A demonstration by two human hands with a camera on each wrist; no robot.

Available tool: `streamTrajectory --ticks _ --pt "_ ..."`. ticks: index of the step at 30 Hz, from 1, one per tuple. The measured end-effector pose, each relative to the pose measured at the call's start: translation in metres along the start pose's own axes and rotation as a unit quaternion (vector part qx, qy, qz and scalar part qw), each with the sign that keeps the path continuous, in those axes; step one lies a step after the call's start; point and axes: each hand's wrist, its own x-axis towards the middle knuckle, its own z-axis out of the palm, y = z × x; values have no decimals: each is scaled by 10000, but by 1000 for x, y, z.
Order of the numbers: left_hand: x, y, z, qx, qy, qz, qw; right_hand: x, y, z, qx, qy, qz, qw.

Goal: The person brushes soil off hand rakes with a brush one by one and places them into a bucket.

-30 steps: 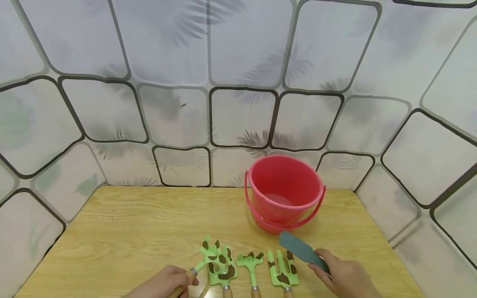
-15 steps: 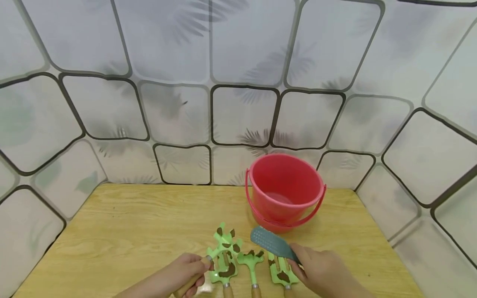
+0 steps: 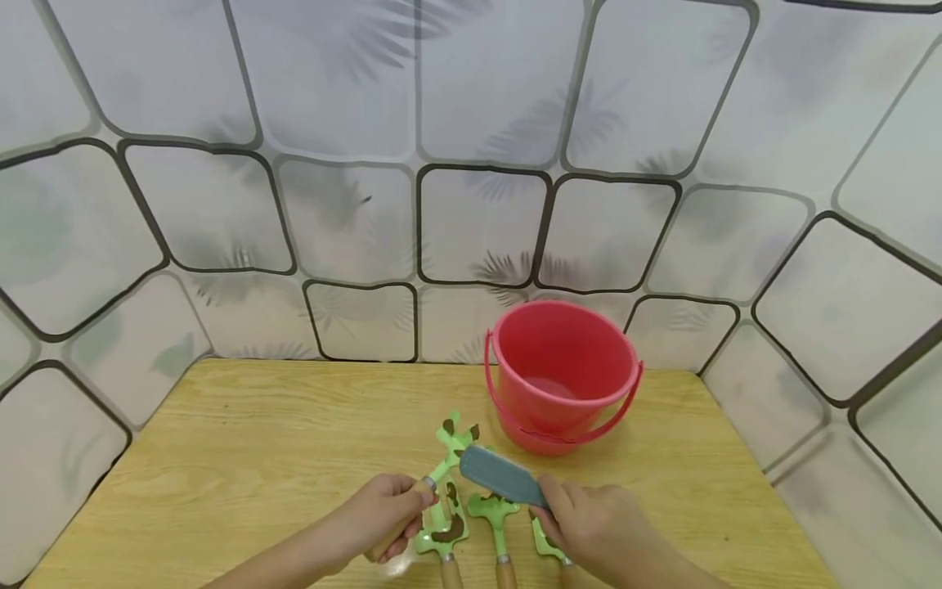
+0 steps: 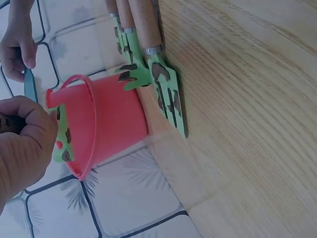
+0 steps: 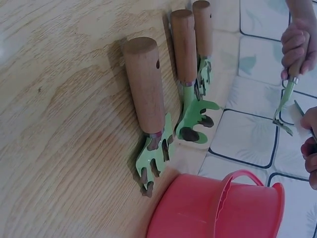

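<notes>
My left hand grips the wooden handle of a green, brown-patched garden hand hoe with a pronged head, raised over the table. My right hand holds a flat blue-grey paddle-shaped tool, its end overlapping the hoe's head in the head view. In the right wrist view, the hoe and the paddle's edge come close together. Below lie a slotted trowel, a hand rake and a hand fork, partly hidden by my right hand.
A red bucket with its handle hanging down stands behind the tools, right of centre. The wooden table meets patterned walls at its back and sides.
My left hand has lifted the hoe forward and to the right. My right hand has brought the paddle-shaped tool leftward to the hoe's head, passing over the fork.
</notes>
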Motion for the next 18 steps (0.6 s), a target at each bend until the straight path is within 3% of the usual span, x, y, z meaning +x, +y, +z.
streamTrajectory --ticks 5,12,18 --pt "-1 4 3 -61 -8 -7 10000 6 -4 2 -153 152 186 9996" --pt "0 7 7 -276 10 -32 9996 16 -10 0 -696 166 -44 9974" --pt "1 6 4 -379 111 -2 9992 18 -14 -2 -837 153 -161 9962"
